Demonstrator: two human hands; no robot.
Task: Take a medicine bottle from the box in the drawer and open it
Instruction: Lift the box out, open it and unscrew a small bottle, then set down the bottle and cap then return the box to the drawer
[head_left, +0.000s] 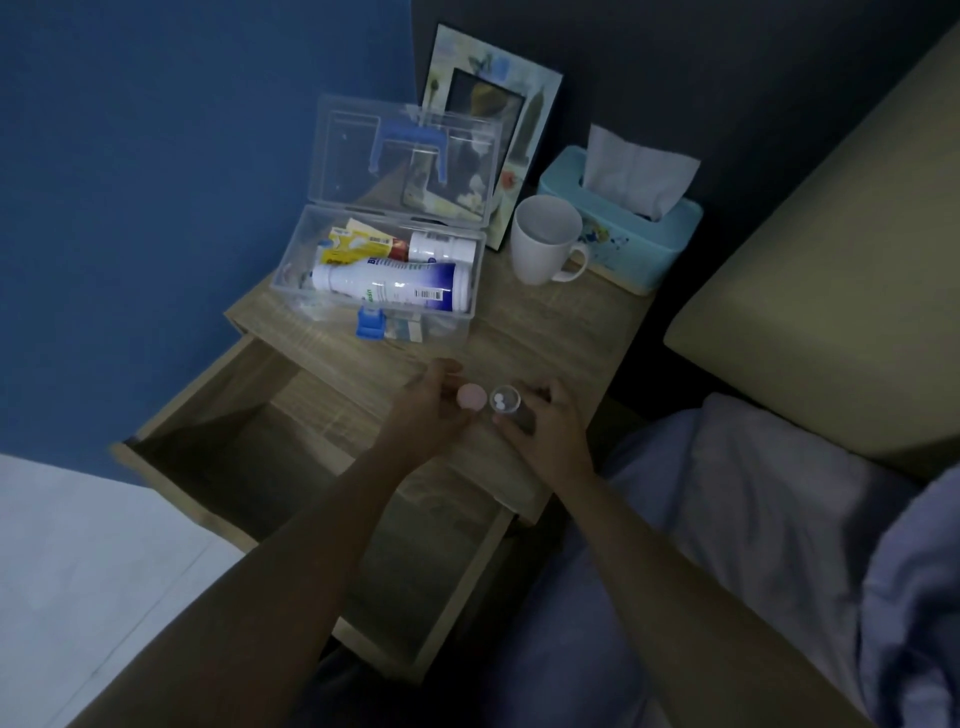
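A small clear medicine bottle (505, 401) stands upright with its mouth uncovered; two white tablets show inside. My right hand (545, 426) grips it from the right, over the nightstand top. My left hand (434, 402) holds the pink cap (471, 398) just left of the bottle, apart from it. The clear plastic box (447, 327) with a blue latch sits on the nightstand with its lid up, holding a white-and-blue tube, another white bottle and small packets. The wooden drawer (218, 415) below is pulled out.
A white mug (543, 241), a teal tissue box (623, 234) and a picture frame (524, 93) stand at the back of the nightstand (545, 322). A bed with a pillow (779, 467) lies to the right. A blue wall is on the left.
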